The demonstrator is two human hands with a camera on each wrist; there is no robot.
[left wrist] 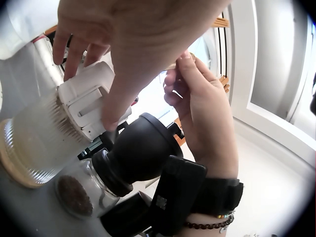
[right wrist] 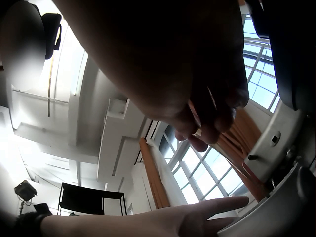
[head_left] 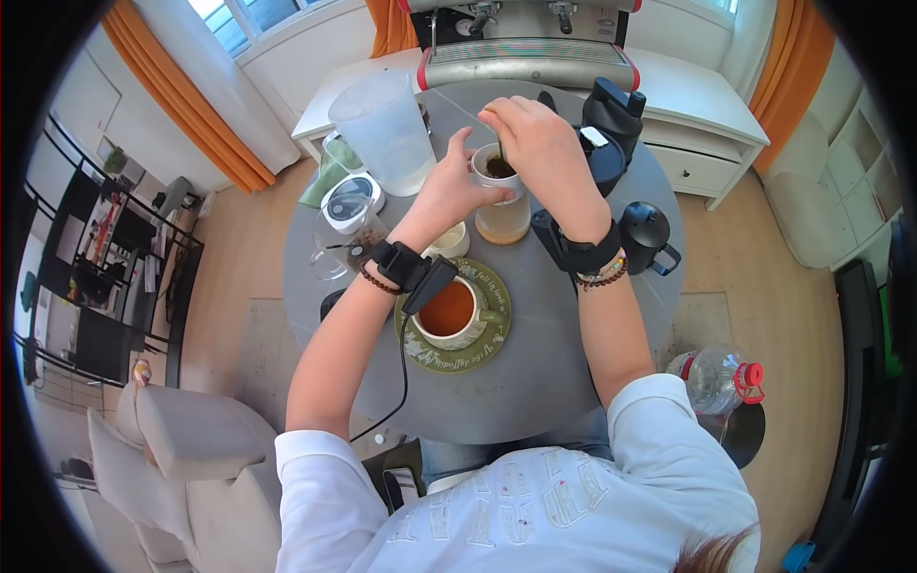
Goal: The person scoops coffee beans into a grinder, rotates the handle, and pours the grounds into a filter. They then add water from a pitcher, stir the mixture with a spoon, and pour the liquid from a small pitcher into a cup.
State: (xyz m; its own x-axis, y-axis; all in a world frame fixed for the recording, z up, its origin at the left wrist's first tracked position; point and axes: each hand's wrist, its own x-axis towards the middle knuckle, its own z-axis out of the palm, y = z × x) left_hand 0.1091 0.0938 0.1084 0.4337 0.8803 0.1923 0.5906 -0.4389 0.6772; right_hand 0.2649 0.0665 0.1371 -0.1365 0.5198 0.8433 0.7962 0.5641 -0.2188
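Note:
My left hand [head_left: 447,196] grips a white coffee dripper [left wrist: 84,91], thumb on the near side and fingers on the far side. The dripper sits on top of a clear ribbed glass [head_left: 503,222] with tan showing at its base. Dark coffee grounds [head_left: 498,168] show inside the dripper. Right above its rim, my right hand [head_left: 552,153] has its fingertips pinched together around something slim, mostly hidden by the fingers; I cannot tell what it is. Nearer to me, a cup of reddish-brown tea [head_left: 446,307] stands on a green saucer [head_left: 489,349] with lettering.
Left on the round grey table [head_left: 544,382] are a large translucent pitcher [head_left: 384,134], a white scale [head_left: 368,188] and a glass jug [head_left: 351,234]. A black kettle [head_left: 647,234] and black grinder [head_left: 616,119] stand right. An espresso machine [head_left: 530,62] is behind.

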